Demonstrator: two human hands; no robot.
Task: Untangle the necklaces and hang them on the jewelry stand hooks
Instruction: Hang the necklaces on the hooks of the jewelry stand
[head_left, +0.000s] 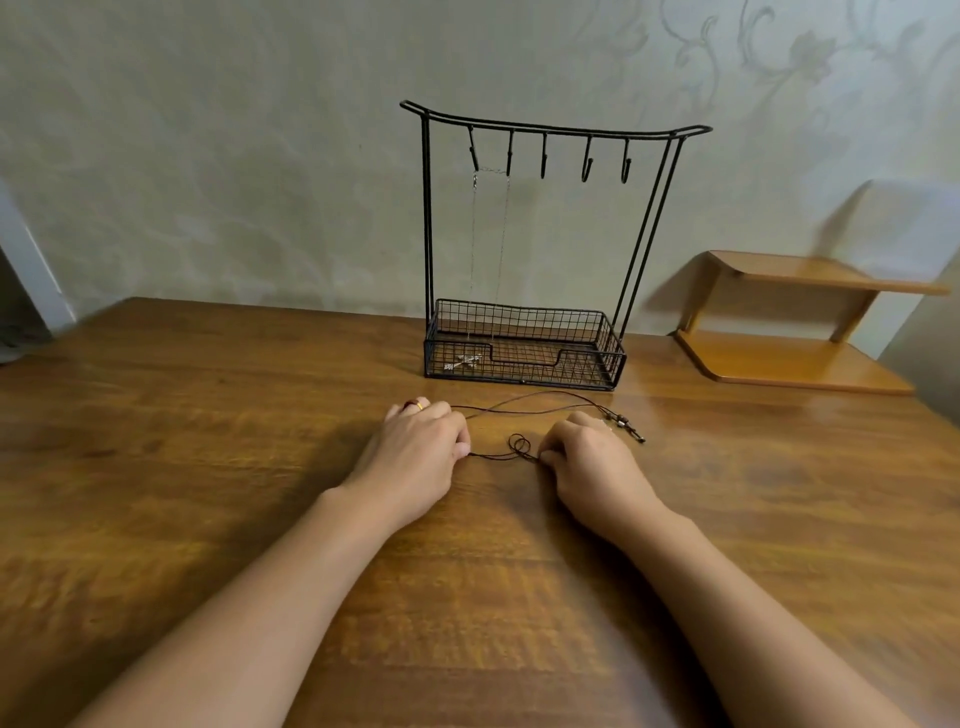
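A dark brown cord necklace (519, 448) lies on the wooden table (208, 467), looped into small coils between my hands. My left hand (418, 447) pinches one end of the coiled part and my right hand (589, 452) pinches the other. The cord's far loop runs behind my hands, with small beads (626, 423) beside my right hand. A black wire jewelry stand (524, 234) with several hooks stands behind. A thin silver chain necklace (488, 234) hangs from the two leftmost hooks, and its cross pendant (464, 361) rests in the stand's basket.
A small two-tier wooden shelf (795, 322) stands on the table at the right, next to the stand. A pale patterned wall runs behind the table. The table's left edge falls away at the far left.
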